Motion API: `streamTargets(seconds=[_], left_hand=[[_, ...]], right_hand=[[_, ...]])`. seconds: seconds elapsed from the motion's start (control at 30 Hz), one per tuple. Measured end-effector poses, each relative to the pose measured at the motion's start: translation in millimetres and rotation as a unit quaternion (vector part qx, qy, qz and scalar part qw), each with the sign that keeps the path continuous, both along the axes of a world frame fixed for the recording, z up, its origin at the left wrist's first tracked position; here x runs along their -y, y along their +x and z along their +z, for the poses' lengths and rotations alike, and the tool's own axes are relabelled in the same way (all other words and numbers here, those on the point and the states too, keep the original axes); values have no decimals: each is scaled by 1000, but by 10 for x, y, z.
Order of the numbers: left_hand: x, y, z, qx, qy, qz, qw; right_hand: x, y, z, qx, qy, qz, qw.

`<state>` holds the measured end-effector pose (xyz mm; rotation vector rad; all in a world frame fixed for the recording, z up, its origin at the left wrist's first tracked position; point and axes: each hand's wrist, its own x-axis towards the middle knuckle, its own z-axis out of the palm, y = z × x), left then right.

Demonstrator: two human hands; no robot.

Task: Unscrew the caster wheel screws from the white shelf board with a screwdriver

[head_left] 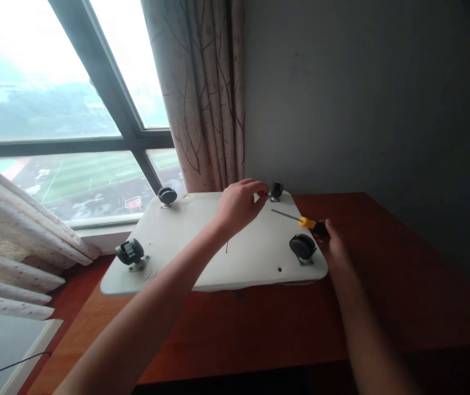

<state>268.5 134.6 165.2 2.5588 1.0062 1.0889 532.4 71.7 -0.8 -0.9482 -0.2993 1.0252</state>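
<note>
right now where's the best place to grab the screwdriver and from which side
Probably take the screwdriver by its thick handle, coming from the right: the thin shaft points left above the white board, while the black handle end sits rightmost, in the right hand.

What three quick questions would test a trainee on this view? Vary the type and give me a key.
1. Which hand holds the screwdriver?
2. How many casters stand on the board?
3. Seen from the wearer, the left hand is nearest which one: A) near left, B) far right, C) near right?

Key
1. The right hand.
2. Four.
3. B, the far right caster.
</note>
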Motion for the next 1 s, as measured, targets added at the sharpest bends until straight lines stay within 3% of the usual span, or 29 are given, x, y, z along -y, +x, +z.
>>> streamTargets(seconds=[0.07, 0.13, 0.23, 0.33, 0.43, 0.53, 0.7, 1.0], left_hand=[[469, -191, -71, 121, -17, -48, 991], [951, -388, -227, 174, -59, -64, 981], [1557, -658, -594, 177, -100, -69, 977], [1904, -876, -1011, 120, -82, -57, 988], [2001, -1029, -1332, 2, -13, -33, 999], [1957, -1093, -1497, -95, 26, 4, 995], [1853, -1066, -1571, -168, 35, 42, 984], [1820, -1034, -1611, -172, 31, 53, 983]], right_hand=[[12, -5, 9, 0, 1, 1, 1000], [21, -6, 15, 4, 2, 1, 1000], [30, -2, 20, 8, 4, -1, 1000], [38, -2, 22, 9, 7, -7, 1000], [53, -10, 27, 8, 9, -12, 1000], [71, -22, 36, 7, 8, -14, 1000], [84, -29, 55, 8, 11, -22, 1000], [83, 3, 46, 11, 8, -20, 1000]])
